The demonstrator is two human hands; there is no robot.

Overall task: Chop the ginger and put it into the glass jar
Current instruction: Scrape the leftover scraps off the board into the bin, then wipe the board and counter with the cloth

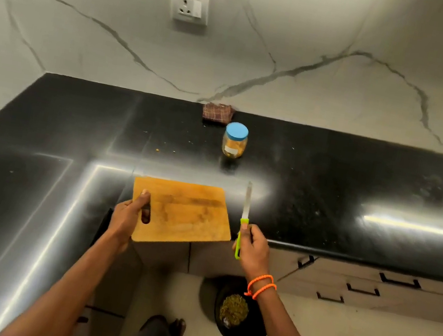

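My left hand grips a bare wooden chopping board by its handle slot and holds it over the front edge of the black counter. My right hand holds a knife by its green handle, blade pointing away from me. A glass jar with a blue lid stands shut farther back on the counter, with yellowish pieces inside. No loose ginger shows on the board.
A folded checked cloth lies by the wall behind the jar. A black bin with scraps stands on the floor below the counter edge. Drawers with black handles run under the counter at right. A wall socket sits above.
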